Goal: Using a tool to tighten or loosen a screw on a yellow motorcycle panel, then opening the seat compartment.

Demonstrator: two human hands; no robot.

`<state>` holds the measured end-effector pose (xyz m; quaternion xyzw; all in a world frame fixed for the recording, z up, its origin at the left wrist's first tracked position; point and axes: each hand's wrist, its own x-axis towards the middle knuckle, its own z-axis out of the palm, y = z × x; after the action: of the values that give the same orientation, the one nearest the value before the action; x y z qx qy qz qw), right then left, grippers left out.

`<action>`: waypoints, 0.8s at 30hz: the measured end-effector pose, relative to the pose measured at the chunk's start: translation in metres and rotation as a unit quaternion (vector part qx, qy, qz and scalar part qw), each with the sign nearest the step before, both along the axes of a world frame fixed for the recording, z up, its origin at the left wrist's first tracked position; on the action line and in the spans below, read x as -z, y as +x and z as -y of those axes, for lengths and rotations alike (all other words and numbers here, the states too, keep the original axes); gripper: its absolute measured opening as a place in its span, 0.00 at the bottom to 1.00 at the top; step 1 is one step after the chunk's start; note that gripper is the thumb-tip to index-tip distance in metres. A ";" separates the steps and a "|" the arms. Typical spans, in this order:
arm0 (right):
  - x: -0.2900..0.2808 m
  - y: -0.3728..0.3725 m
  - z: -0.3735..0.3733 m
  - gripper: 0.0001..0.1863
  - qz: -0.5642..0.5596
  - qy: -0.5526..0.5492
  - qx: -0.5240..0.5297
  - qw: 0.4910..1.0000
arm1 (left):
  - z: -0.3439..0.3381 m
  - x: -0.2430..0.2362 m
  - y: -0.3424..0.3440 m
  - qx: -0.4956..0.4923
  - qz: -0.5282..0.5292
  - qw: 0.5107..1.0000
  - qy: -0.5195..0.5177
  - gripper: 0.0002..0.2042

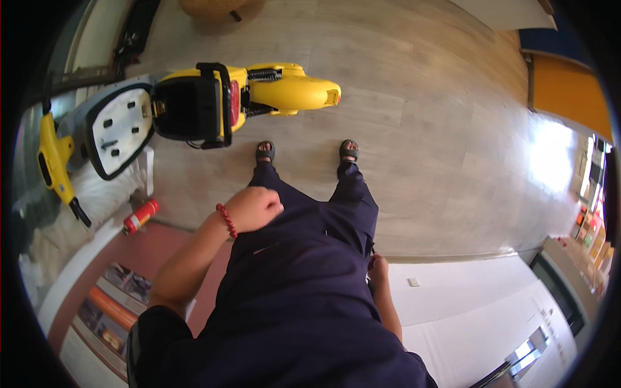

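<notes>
My left hand (pixel 257 208), with a red bead bracelet (pixel 227 220) at its wrist, is curled into a fist in front of my dark trousers (pixel 304 205). Nothing shows in it, though its palm is turned away. Low by my right hip is my right hand (pixel 378 266), its fingers bent. A small dark piece shows at its fingertips, too hidden to name. Beyond my feet stands a yellow scooter (pixel 294 92), touched by neither hand. Its seat (pixel 118 132) is tipped up, baring the pale underside, beside a black storage box (pixel 187 107). The yellow handlebar (pixel 57 155) is at the far left.
A red fire extinguisher (pixel 140 216) lies at the left, near plastic-wrapped material (pixel 97 200). Grey wood-look floor (pixel 440 149) stretches ahead and right. Behind me at the right is a white wall (pixel 453 291). A round woven stool (pixel 210 6) and an orange panel (pixel 569 94) stand farther off.
</notes>
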<state>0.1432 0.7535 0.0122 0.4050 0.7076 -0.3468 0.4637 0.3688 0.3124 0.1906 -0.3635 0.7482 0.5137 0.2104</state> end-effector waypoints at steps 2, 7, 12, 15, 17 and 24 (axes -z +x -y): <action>0.003 -0.071 0.003 0.10 -0.024 -0.019 -0.086 0.996 | -0.023 0.016 -0.019 -0.057 0.032 0.991 -0.119 0.08; 0.005 -0.267 0.026 0.06 -0.073 -0.032 -0.237 0.968 | -0.085 0.002 -0.061 -0.218 -0.042 0.975 0.010 0.10; -0.006 -0.340 0.115 0.12 -0.065 -0.054 -0.281 0.956 | -0.158 -0.007 -0.011 -0.203 0.070 0.973 -0.083 0.12; -0.009 -0.305 0.177 0.09 0.035 -0.146 -0.310 0.939 | -0.187 -0.018 0.013 -0.249 0.123 0.956 -0.090 0.13; -0.003 -0.269 0.203 0.04 0.094 -0.223 -0.380 0.893 | -0.197 -0.025 0.021 -0.286 0.107 0.946 -0.106 0.13; -0.020 -0.105 0.240 0.06 0.108 -0.278 -0.504 0.811 | -0.256 -0.040 0.101 -0.447 0.082 0.883 -0.115 0.14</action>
<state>0.0383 0.5131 0.0322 -0.1199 0.6316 -0.2002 0.7393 0.4701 0.5681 0.2310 -0.7220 0.5402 0.4316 -0.0239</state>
